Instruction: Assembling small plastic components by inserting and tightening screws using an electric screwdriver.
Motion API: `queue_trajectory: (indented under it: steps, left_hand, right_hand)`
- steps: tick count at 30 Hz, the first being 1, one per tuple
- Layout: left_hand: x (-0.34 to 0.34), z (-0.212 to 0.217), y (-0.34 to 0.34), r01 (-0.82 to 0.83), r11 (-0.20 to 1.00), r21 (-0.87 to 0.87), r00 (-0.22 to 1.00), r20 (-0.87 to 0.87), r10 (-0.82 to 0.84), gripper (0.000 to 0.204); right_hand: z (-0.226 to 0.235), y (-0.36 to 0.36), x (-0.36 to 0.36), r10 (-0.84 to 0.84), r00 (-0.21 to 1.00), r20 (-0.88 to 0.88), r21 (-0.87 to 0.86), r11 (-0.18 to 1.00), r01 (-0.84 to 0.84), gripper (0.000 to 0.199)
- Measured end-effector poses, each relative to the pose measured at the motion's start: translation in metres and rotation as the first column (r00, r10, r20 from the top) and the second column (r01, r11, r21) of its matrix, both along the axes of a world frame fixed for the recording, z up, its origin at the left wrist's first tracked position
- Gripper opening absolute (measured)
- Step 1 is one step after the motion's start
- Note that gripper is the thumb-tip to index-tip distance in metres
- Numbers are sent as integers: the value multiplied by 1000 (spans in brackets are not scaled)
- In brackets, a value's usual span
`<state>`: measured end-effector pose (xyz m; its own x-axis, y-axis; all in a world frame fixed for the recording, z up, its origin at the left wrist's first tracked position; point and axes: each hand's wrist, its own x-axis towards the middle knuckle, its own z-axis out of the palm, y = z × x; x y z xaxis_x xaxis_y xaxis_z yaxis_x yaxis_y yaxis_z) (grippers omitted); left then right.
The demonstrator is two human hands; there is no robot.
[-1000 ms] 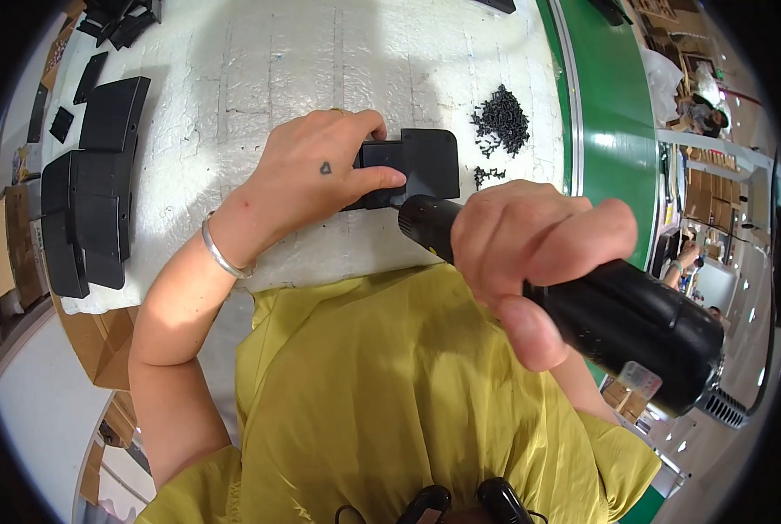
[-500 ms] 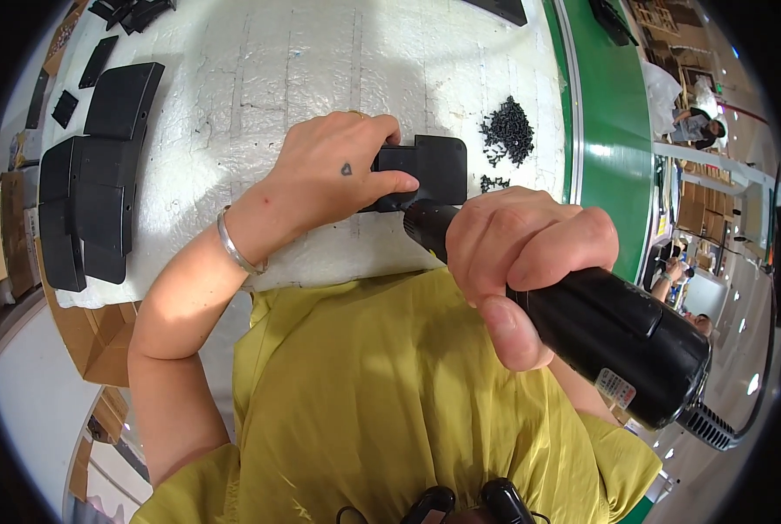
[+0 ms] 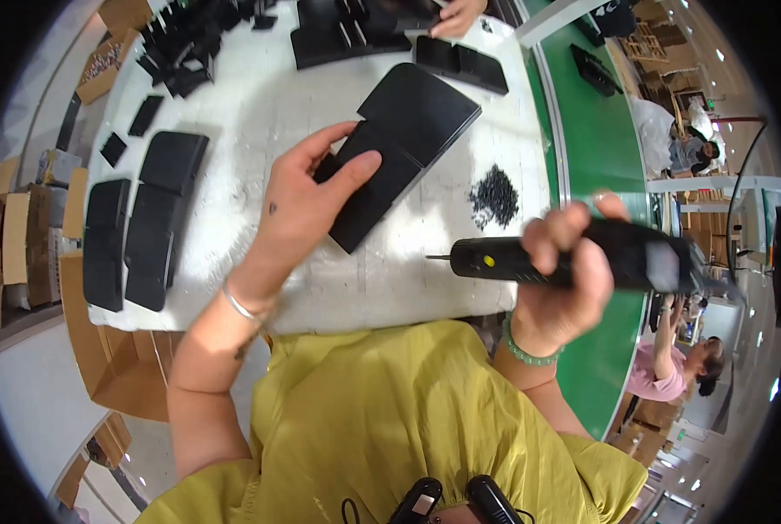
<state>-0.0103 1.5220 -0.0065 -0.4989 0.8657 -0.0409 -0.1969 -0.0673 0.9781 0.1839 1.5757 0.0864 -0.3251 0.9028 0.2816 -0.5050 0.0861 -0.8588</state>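
My left hand [image 3: 307, 196] grips a flat black plastic panel [image 3: 412, 122] near its middle, thumb on the upper face and fingers round the edge. The panel is tilted over the white work surface [image 3: 268, 96], its far end rounded at the corners. In my right hand [image 3: 569, 271] is a black electric screwdriver [image 3: 495, 258], bit pointing left, clear of the panel and somewhat blurred. A heap of small black screws [image 3: 495, 197] lies on the surface between the panel and the screwdriver.
Several finished-looking black panels [image 3: 165, 223] rest at the left, with small black pieces [image 3: 146, 115] beyond them. More black parts [image 3: 181, 44] are piled at the far left. A co-worker's hand [image 3: 458, 17] is at the far edge by other panels. A green strip [image 3: 595, 140] runs along the right.
The left hand has lifted and turned the panel, showing its broad face. The screwdriver has moved away from it to the right. The view now takes in more of the table's far side.
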Motion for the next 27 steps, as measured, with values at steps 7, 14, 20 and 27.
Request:
queue_trajectory:
  steps: [7, 14, 20, 27]
  left_hand:
    - [44, 34, -21, 117, 986, 117, 991, -71, -109, 56]
    - [-4, 56, -52, 368, 913, 176, 689, 608, -395, 28]
    - [-14, 74, -86, 143, 989, 22, 923, 359, -142, 28]
    - [-35, 57, -148, -165, 984, 64, 981, 119, 156, 15]
  right_hand:
    - [-38, 0, -10, 80, 917, 390, -149, 989, -22, 60]
    - [-29, -2, 22, 253, 923, 292, -181, 962, -206, 74]
    - [-25, -1, 8, 368, 872, 322, -140, 930, -341, 75]
    - [-20, -10, -39, 496, 792, 356, -193, 868, -457, 77]
